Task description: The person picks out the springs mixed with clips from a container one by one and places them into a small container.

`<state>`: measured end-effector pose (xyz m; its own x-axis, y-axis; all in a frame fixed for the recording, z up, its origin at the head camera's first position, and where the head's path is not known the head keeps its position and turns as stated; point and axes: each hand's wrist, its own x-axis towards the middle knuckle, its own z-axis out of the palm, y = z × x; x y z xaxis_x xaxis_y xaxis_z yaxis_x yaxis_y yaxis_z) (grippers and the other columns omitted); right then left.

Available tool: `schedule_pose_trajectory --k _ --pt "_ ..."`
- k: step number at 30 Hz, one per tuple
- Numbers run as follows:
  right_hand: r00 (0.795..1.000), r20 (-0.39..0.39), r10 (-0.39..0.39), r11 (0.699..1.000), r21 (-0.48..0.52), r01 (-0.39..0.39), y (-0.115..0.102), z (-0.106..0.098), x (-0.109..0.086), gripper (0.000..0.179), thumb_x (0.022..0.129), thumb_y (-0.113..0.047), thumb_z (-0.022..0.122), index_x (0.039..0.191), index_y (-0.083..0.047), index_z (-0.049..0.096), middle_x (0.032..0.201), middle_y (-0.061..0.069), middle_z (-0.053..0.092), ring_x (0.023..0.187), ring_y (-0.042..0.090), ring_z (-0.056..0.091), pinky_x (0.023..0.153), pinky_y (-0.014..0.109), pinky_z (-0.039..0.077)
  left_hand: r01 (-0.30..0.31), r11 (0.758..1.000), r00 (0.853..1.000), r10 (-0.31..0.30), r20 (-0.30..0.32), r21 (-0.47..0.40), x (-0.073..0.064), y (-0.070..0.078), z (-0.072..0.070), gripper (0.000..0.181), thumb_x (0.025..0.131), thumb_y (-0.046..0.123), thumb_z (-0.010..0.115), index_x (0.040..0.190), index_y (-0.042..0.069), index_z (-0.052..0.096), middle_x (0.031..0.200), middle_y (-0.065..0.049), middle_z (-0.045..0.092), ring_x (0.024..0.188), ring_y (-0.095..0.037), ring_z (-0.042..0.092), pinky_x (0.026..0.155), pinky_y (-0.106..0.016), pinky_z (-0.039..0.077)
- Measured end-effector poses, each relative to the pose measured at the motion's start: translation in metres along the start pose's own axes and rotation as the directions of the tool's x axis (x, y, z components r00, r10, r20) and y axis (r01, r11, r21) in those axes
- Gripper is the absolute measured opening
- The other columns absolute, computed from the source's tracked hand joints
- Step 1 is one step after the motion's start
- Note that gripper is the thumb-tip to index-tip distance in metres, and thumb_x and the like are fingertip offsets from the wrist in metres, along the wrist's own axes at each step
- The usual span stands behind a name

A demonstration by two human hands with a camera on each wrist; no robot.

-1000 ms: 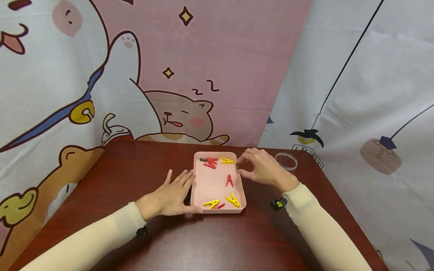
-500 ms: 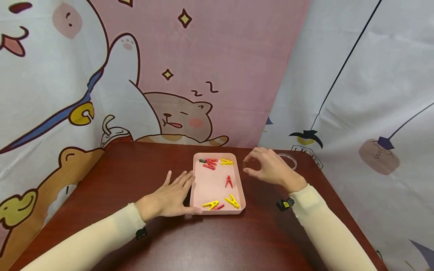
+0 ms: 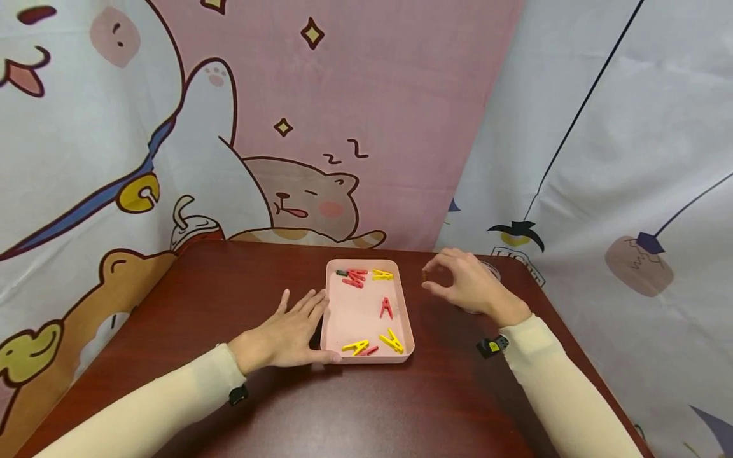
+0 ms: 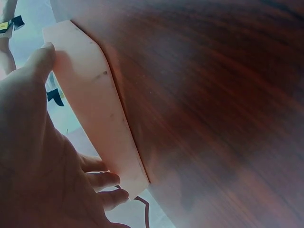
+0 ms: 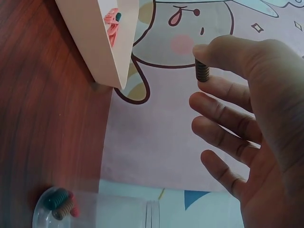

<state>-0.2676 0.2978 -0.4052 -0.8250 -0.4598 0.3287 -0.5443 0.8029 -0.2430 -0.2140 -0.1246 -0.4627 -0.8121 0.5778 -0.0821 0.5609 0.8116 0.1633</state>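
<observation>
My right hand [image 3: 466,283] pinches a small brown coil spring [image 5: 202,72] between thumb and index finger, the other fingers spread apart. It is in the air just right of a shallow pink tray [image 3: 355,318]. My left hand [image 3: 283,334] rests against the tray's left side with straight fingers, its thumb at the near corner. In the tray lie red clothespins [image 3: 386,308] and yellow clothespins [image 3: 392,341]. A dark green spring [image 3: 342,273] lies by the red cluster at the far left corner.
A clear round container [image 5: 42,213] stands on the dark wooden table [image 3: 366,407] to the right, partly hidden by my right hand in the head view. It holds a green spring [image 5: 56,199], a brown spring [image 5: 62,209] and something red. A cartoon-printed cloth [image 3: 401,127] hangs behind.
My right hand has moved rightward from the tray's right rim toward the clear container, with the brown spring pinched. My left hand has stayed on the tray.
</observation>
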Motion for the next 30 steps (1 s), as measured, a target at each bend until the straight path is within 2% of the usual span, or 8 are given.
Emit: schedule_pose_trajectory --k 7,14,23,26,30 --pt "1.0 -0.02 0.013 1.0 -0.015 -0.013 0.005 -0.004 -0.004 0.03 0.102 -0.037 0.092 0.124 -0.019 0.086 0.124 0.001 0.082 0.12 0.029 0.078 0.104 0.057 0.065 -0.001 1.0 1.0 0.001 -0.005 -0.002 0.001 -0.001 0.001 0.133 0.097 0.098 0.059 0.184 0.002 0.028 0.195 -0.019 0.023 0.182 -0.044 0.025 0.14 -0.086 0.011" --pt "0.999 -0.042 -0.009 1.0 -0.024 0.008 0.013 -0.007 -0.008 0.029 0.101 -0.035 0.092 0.123 -0.017 0.086 0.121 0.001 0.083 0.117 0.028 0.078 0.102 0.056 0.064 -0.005 1.0 1.0 0.005 -0.01 -0.005 0.0 -0.002 0.001 0.134 0.097 0.099 0.058 0.184 0.002 0.028 0.195 -0.02 0.024 0.182 -0.044 0.026 0.14 -0.086 0.011" --pt "0.998 -0.059 0.013 1.0 -0.02 -0.015 0.026 -0.005 -0.016 0.025 0.102 -0.032 0.093 0.122 -0.018 0.086 0.115 0.001 0.082 0.099 0.029 0.071 0.084 0.043 0.059 -0.011 1.0 1.0 0.011 -0.014 -0.004 0.0 -0.002 0.002 0.133 0.097 0.098 0.059 0.184 0.002 0.029 0.195 -0.02 0.024 0.181 -0.046 0.027 0.14 -0.087 0.011" --pt "0.997 -0.068 0.028 0.999 -0.017 -0.029 0.029 -0.005 -0.018 0.022 0.102 -0.031 0.093 0.12 -0.02 0.086 0.112 0.001 0.081 0.096 0.027 0.069 0.081 0.038 0.055 -0.01 1.0 1.0 0.01 -0.014 -0.01 0.0 -0.002 0.002 0.133 0.097 0.098 0.059 0.184 0.001 0.029 0.195 -0.02 0.024 0.181 -0.046 0.027 0.14 -0.087 0.012" --pt "0.996 -0.074 0.046 0.999 -0.014 -0.047 0.034 -0.007 -0.022 0.021 0.102 -0.031 0.093 0.118 -0.02 0.086 0.113 0.003 0.081 0.098 0.026 0.071 0.083 0.04 0.056 -0.004 1.0 1.0 0.004 -0.012 0.0 0.0 -0.003 0.002 0.134 0.096 0.099 0.057 0.184 0.002 0.029 0.195 -0.019 0.023 0.182 -0.044 0.026 0.14 -0.086 0.012"
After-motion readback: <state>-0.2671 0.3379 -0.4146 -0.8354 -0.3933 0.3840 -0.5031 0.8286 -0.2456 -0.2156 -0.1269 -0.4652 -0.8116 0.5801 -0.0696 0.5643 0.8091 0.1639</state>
